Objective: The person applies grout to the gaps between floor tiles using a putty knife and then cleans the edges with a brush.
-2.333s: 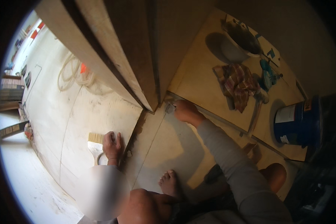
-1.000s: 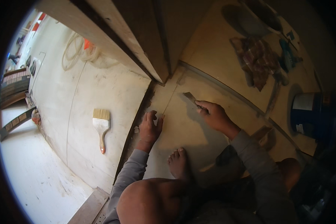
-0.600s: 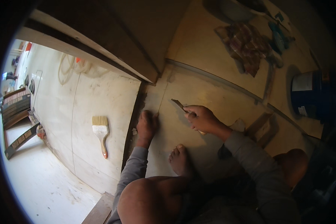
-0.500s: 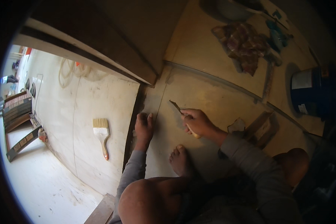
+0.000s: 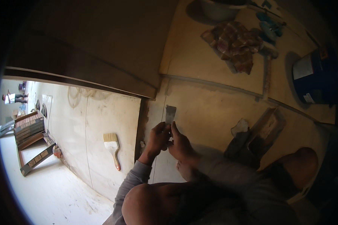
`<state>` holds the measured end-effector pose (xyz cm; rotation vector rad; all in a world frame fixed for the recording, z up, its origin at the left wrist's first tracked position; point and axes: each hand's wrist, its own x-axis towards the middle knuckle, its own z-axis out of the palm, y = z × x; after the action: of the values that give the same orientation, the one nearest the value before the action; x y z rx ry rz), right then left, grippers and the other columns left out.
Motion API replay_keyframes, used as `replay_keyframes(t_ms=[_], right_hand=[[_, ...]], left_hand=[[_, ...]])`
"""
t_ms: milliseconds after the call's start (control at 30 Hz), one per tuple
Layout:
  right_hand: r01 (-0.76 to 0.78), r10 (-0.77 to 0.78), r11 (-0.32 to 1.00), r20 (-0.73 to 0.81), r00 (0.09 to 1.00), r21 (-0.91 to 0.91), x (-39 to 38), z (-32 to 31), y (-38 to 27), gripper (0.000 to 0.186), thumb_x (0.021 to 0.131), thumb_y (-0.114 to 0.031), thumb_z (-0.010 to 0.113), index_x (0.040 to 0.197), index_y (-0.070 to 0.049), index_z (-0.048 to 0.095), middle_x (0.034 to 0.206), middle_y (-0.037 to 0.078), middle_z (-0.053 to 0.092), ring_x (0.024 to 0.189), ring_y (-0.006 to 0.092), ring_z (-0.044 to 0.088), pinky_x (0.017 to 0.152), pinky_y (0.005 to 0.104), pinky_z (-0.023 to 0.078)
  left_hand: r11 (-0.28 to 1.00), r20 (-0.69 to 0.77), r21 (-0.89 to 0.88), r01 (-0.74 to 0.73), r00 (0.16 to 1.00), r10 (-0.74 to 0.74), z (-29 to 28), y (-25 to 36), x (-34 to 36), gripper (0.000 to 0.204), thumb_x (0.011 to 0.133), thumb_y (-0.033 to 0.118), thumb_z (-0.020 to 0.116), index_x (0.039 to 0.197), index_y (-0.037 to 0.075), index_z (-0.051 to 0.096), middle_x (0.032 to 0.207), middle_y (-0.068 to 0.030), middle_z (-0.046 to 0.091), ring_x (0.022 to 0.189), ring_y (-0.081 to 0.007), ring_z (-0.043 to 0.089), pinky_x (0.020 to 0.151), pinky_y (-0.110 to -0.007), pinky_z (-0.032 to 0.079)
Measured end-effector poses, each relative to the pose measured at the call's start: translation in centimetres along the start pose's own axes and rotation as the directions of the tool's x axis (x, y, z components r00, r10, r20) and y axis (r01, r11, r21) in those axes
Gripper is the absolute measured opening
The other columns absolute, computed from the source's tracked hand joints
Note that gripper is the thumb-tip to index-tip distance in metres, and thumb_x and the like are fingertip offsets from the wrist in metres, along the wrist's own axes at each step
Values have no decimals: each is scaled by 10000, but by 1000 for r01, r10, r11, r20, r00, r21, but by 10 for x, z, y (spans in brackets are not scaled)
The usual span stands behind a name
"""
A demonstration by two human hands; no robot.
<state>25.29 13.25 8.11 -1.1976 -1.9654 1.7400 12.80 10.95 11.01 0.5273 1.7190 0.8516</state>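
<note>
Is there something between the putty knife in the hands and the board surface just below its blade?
Nothing visible does. Both the left hand and right hand hold the putty knife, and the pale board around its blade looks bare. The brush lies apart, to the left.

Bare board (image 5: 210,108) ahead of both hands. Blocked right by a trowel (image 5: 264,129), left by a paintbrush (image 5: 112,148).

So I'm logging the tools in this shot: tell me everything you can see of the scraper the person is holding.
The scraper is a small putty knife with a flat, grey, metal-looking blade, roughly rectangular and widening slightly toward its far end. It points up and away from the person, over the pale board. Both hands grip its lower part, left hand and right hand, so the handle is hidden. Whether the blade touches the board is unclear.
</note>
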Motion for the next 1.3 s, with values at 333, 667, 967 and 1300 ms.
replay_keyframes(t_ms=[333, 667, 967, 1300], right_hand=[[252, -181, 726, 175, 968, -640, 48, -307, -53, 264, 832, -131, 600, 1045, 20, 566, 859, 215, 624, 825, 363, 632, 717, 447, 484], [-162, 247, 775, 57, 967, -610, -50, -377, -7, 398, 841, -100, 603, 1213, 25, 541, 1024, 198, 640, 943, 294, 636, 818, 368, 493], [-246, 354, 784, 84, 932, -570, -71, -381, -10, 532, 821, -133, 677, 1278, 64, 491, 1046, 186, 623, 974, 279, 618, 851, 359, 490], [-254, 338, 798, 57, 939, -547, -73, -380, -9, 583, 802, -143, 704, 1304, 45, 476, 1054, 175, 623, 1000, 267, 616, 887, 354, 486]], left_hand=[[226, 252, 921, -317, 928, 274, -85, 52, 37, 117, 819, 153, 553, 893, 63, 565, 782, -175, 638, 761, -344, 646, 641, -447, 526], [-119, 375, 924, -363, 922, 99, -98, 33, 125, 255, 862, 286, 547, 989, 84, 640, 908, -169, 666, 880, -345, 646, 775, -452, 518], [-77, 419, 907, -414, 868, 267, -96, 31, 127, 233, 845, 255, 587, 982, 78, 653, 955, -170, 660, 908, -343, 641, 800, -439, 508], [-6, 304, 949, -314, 913, 272, -97, 39, 116, 208, 808, 250, 591, 901, 73, 651, 898, -179, 657, 864, -353, 647, 744, -448, 527]])
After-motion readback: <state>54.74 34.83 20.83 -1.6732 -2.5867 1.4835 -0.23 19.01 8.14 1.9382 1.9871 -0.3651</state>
